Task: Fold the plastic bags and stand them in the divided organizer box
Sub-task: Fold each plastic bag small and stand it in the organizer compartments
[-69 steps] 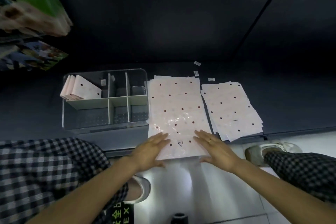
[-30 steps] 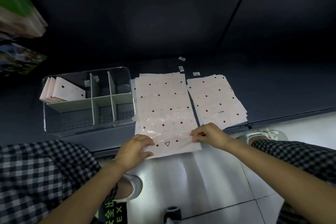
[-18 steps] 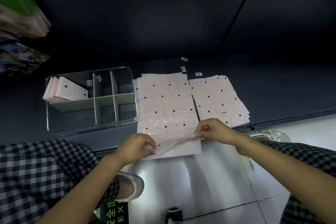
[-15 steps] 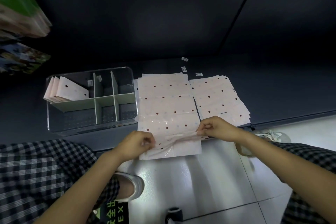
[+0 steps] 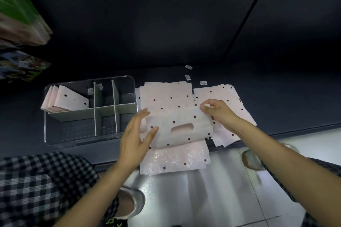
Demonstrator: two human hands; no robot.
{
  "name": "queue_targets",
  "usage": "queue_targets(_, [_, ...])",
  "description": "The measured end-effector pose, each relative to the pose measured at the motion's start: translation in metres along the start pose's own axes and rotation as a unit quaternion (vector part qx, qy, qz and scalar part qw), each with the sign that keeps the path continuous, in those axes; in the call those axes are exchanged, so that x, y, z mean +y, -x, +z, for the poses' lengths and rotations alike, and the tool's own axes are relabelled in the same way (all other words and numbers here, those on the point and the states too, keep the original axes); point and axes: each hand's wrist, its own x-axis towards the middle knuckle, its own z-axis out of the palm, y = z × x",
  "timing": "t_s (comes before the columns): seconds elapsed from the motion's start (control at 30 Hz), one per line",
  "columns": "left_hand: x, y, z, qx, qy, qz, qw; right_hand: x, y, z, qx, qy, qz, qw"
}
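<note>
1. The top plastic bag [image 5: 177,121] lay on the middle pile of bags [image 5: 166,96], on the dark shelf [image 5: 276,101] just right of the organizer box [image 5: 88,112]. Its near edge, with the cut-out handle, was lifted and turned over toward the far end.
2. The right hand [image 5: 217,110] pinched the far-right corner of the turned-over flap between thumb and fingertips.
3. The left hand [image 5: 136,134] was spread, fingers mostly straight, bracing the flap's left edge — it supported the bag and did not grip it.
4. The bag looked thin, light and limp, with a glossy, crinkled face; I judged it slippery and apt to spring open or slide off the sheets beneath.
5. It seemed best held at corners and edges, then pressed flat along the crease; the handle hole looked like a weak spot for pulling.
6. Folded bags [image 5: 64,101] already stood leaning in the box's far-left compartment — the other compartments appeared to hold no bags.
7. A second pile [image 5: 227,96] lay to the right, partly under the right wrist.
</note>
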Motion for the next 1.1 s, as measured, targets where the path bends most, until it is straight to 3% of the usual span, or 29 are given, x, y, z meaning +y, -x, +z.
queue_targets(0.07, [-0.003, 0.002, 0.006, 0.009, -0.101, 0.100, 0.990, 0.000, -0.022, 0.009, 0.051, 0.016, -0.008, 0.999])
queue_targets(0.17, [-0.014, 0.005, 0.023, -0.101, -0.214, 0.165, 0.958, 0.006, -0.050, 0.018, 0.079, 0.083, -0.006, 0.993])
queue_targets(0.33, [-0.048, 0.016, 0.041, -0.247, -0.335, 0.139, 0.898, 0.019, -0.076, 0.028, 0.091, 0.131, 0.032, 0.987])
queue_targets(0.5, [-0.056, 0.020, 0.044, -0.266, -0.419, 0.164, 0.853, 0.026, -0.087, 0.036, 0.098, 0.172, 0.063, 0.978])
queue_targets(0.77, [-0.063, 0.018, 0.049, -0.301, -0.432, 0.148, 0.837, 0.029, -0.087, 0.040, 0.134, 0.170, 0.080, 0.973])
queue_targets(0.83, [-0.062, 0.017, 0.049, -0.303, -0.433, 0.148, 0.836, 0.027, -0.074, 0.043, 0.173, 0.222, 0.032, 0.959])
queue_targets(0.93, [-0.059, 0.017, 0.051, -0.303, -0.441, 0.138, 0.834, 0.028, -0.035, 0.055, 0.203, 0.359, -0.158, 0.897])
queue_targets(1.03, [-0.058, 0.018, 0.053, -0.294, -0.445, 0.145, 0.834, 0.048, 0.016, 0.082, 0.083, 0.456, -0.352, 0.813])
queue_targets(1.1, [-0.056, 0.017, 0.054, -0.297, -0.448, 0.132, 0.833, 0.068, 0.043, 0.095, -0.018, 0.528, -0.356, 0.771])
